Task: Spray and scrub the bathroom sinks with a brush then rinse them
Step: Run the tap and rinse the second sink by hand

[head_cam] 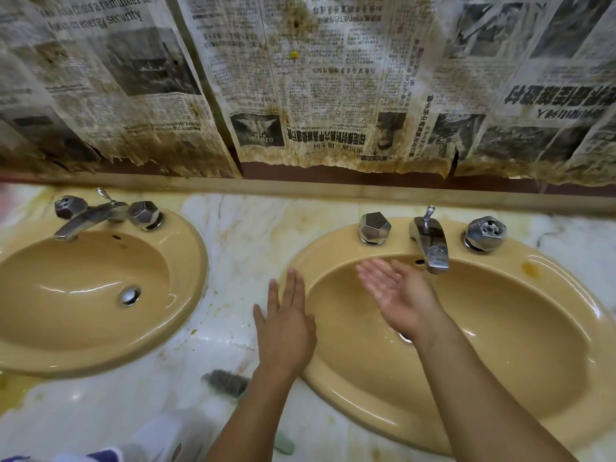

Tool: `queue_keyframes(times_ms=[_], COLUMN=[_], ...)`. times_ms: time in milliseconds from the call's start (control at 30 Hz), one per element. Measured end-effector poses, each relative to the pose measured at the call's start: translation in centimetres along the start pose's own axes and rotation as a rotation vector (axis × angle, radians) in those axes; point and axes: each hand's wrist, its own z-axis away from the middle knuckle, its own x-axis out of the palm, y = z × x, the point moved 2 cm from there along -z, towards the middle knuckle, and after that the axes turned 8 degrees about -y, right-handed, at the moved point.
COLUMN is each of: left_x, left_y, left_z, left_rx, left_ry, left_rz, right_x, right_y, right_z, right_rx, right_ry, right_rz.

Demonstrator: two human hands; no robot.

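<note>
Lying flat across the left rim of the glossy mustard-yellow right sink point(550, 328), the left hand point(286, 325) keeps its fingers straight and holds nothing. The right hand point(396, 291) hovers palm-up over that sink's oval basin, just beside the chrome spout point(430, 248), its fingers loosely spread, wet and empty. The brush point(226, 381), dark and bristly, rests on the veined marble counter point(233, 228) just left of this sink, partly under the left forearm.
</note>
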Motion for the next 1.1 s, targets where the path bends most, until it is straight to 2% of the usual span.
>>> queue_keyframes(times_ms=[100, 167, 300, 400, 467, 533, 667, 800, 900, 1000, 1100], left_x=[-1.0, -2.0, -2.9, -2.6, -1.7, -0.5, 1.5, 2.8, 3.2, 3.2, 2.7], left_y=[0.5, 1.2, 1.7, 1.5, 1.3, 0.9, -0.6, 0.6, 1.7, 1.9, 1.6], left_z=[-3.5, -6.1, -8.8, -7.8, -6.4, -4.4, 0.0, 4.4, 7.4, 8.0, 5.7], left_rx=[0.102, 0.211, 0.378, 0.403, 0.363, 0.281, 0.133, 0.028, 0.011, -0.010, -0.029], left_ry=[0.018, 0.030, 0.002, 0.052, 0.095, 0.143, 0.187, 0.169, 0.131, 0.096, 0.120], left_rz=[-0.058, -0.133, -0.273, -0.237, -0.187, -0.115, 0.109, 0.302, 0.337, 0.344, 0.275], right_x=[5.2, 6.7, 2.5, -3.5, -6.7, -8.1, -5.8, 0.8, 5.2, 5.9, 2.9], right_y=[2.4, 3.2, 2.0, -0.5, -2.0, -2.9, -2.3, 1.2, 4.6, 6.4, 5.0], right_z=[0.8, 1.3, 1.4, 1.6, 1.7, 1.7, 1.5, 2.5, 4.1, 4.8, 4.4], right_rx=[0.048, 0.008, -0.095, -0.096, -0.119, -0.134, -0.102, 0.026, 0.145, 0.076, -0.032], right_ry=[-0.172, -0.192, -0.026, 0.109, 0.183, 0.214, 0.128, -0.077, -0.198, -0.154, -0.028], right_rz=[0.200, 0.251, 0.157, -0.107, -0.251, -0.273, -0.199, 0.025, 0.431, 0.684, 0.555])
